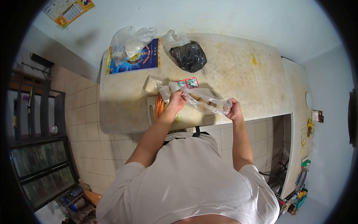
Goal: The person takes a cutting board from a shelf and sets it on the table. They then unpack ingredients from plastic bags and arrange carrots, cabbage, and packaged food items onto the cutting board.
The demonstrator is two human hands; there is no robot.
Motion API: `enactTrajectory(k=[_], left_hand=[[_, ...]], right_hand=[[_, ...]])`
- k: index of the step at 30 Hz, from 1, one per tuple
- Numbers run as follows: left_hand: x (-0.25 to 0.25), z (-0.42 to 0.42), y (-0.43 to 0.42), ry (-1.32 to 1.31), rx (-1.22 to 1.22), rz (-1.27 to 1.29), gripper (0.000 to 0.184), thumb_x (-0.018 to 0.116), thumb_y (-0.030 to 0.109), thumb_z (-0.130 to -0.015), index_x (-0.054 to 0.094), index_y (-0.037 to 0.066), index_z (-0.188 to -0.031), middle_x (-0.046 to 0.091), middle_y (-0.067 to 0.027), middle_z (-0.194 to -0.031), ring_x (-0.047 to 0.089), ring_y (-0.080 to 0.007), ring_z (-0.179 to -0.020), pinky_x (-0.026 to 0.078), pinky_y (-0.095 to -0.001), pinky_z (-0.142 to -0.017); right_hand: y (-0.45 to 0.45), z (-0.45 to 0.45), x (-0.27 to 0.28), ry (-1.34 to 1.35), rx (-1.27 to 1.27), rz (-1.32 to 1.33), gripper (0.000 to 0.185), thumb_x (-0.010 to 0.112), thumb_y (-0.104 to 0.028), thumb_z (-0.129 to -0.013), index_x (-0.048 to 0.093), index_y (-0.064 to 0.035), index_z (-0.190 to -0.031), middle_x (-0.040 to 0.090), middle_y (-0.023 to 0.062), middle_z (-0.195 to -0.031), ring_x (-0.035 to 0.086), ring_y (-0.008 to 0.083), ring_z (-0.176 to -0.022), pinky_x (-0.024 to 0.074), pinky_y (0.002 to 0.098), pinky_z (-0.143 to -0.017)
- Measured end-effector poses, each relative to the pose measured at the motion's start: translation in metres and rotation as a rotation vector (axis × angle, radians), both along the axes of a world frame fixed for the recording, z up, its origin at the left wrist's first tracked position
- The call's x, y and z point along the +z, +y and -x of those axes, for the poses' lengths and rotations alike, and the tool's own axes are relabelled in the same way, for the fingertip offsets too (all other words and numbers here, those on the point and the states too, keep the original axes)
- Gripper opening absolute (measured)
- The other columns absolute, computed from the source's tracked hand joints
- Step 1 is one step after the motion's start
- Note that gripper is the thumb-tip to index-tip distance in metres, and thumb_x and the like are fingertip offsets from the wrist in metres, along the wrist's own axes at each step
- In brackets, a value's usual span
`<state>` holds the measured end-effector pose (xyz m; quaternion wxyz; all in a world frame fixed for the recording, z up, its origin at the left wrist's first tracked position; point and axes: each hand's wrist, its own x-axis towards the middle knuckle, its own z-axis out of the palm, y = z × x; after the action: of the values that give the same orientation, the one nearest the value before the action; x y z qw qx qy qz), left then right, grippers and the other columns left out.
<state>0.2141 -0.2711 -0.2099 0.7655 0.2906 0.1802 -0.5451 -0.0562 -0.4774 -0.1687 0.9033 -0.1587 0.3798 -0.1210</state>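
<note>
A clear plastic bag is stretched between my two hands above the front part of the table. My left hand pinches one end of it, and my right hand grips the other. Brownish pieces show through or behind the bag; I cannot tell which. Close to my left hand are carrots on a pale board, partly hidden by my forearm. A clear bag with pale contents and red-and-green packets lie just beyond my hands.
On the table, farther back, sit a black plastic bag and a blue printed sheet with a clear bag on it. A side counter with items along it stands right. A dark shelf stands left.
</note>
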Motion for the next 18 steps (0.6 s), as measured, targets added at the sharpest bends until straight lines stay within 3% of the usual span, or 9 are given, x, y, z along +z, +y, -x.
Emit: enactTrajectory(k=[6,9,11,12,14,15,18], left_hand=[[0.046,0.011,-0.011,-0.087,0.175,-0.05,0.026,0.046,0.003,-0.095,0.06,0.013,-0.115,0.056,-0.0041,-0.083,0.053,-0.0164,-0.07,0.048,-0.0327,-0.066],[0.031,0.004,-0.007,-0.045,0.204,0.02,0.026,0.048,0.003,-0.094,0.059,0.014,-0.114,0.055,-0.0032,-0.082,0.051,-0.0153,-0.065,0.045,-0.0296,-0.059],[-0.004,-0.007,0.003,-0.031,0.036,0.143,0.025,0.05,0.004,-0.093,0.059,0.015,-0.114,0.054,-0.002,-0.078,0.049,-0.0141,-0.061,0.042,-0.0292,-0.054],[-0.005,-0.009,0.005,-0.023,-0.049,0.205,0.025,0.051,0.005,-0.092,0.058,0.015,-0.114,0.053,-0.0015,-0.076,0.048,-0.0136,-0.059,0.041,-0.029,-0.052],[-0.008,-0.007,0.005,-0.15,-0.069,0.091,0.02,0.053,0.007,-0.091,0.06,0.015,-0.109,0.053,-0.0004,-0.074,0.048,-0.0129,-0.058,0.04,-0.0288,-0.049],[-0.001,-0.006,0.005,-0.214,-0.077,0.035,0.018,0.054,0.008,-0.091,0.06,0.015,-0.106,0.053,0.0001,-0.072,0.048,-0.0126,-0.057,0.039,-0.0287,-0.048],[0.048,0.015,0.009,-0.58,-0.187,-0.177,0.012,0.056,0.008,-0.088,0.067,0.01,-0.092,0.057,-0.0006,-0.073,0.052,-0.0124,-0.06,0.042,-0.0291,-0.049]], right_hand=[[0.006,-0.007,0.038,-0.17,-0.188,0.063,0.033,0.051,-0.031,-0.091,0.047,-0.0152,-0.063,0.039,-0.0006,-0.055,0.035,0.016,-0.049,0.029,0.032,-0.046],[-0.003,-0.004,0.037,-0.105,-0.185,0.108,0.03,0.049,-0.032,-0.095,0.051,-0.0141,-0.071,0.039,-0.0001,-0.057,0.035,0.0146,-0.049,0.0281,0.0293,-0.045],[-0.009,0.0,0.029,0.029,-0.075,0.167,0.029,0.048,-0.033,-0.099,0.053,-0.0137,-0.077,0.039,-0.0002,-0.058,0.035,0.0135,-0.049,0.0283,0.0275,-0.046],[-0.006,-0.001,0.027,0.135,-0.092,0.215,0.025,0.049,-0.033,-0.099,0.055,-0.0124,-0.085,0.039,-0.0005,-0.059,0.035,0.0126,-0.049,0.0276,0.0268,-0.045],[0.002,-0.005,0.023,0.348,-0.121,0.313,0.025,0.051,-0.033,-0.099,0.06,-0.0096,-0.1,0.04,-0.0011,-0.061,0.033,0.0109,-0.049,0.0264,0.0254,-0.045],[-0.009,0.004,-0.009,0.354,-0.141,0.331,0.03,0.057,-0.028,-0.096,0.058,-0.0049,-0.115,0.049,0.0014,-0.071,0.045,0.0162,-0.056,0.0387,0.0293,-0.052],[0.006,-0.008,-0.015,0.807,-0.426,1.183,0.041,0.062,-0.027,-0.094,0.054,-0.0005,-0.123,0.058,0.0074,-0.082,0.056,0.0244,-0.071,0.0487,0.0347,-0.068]])
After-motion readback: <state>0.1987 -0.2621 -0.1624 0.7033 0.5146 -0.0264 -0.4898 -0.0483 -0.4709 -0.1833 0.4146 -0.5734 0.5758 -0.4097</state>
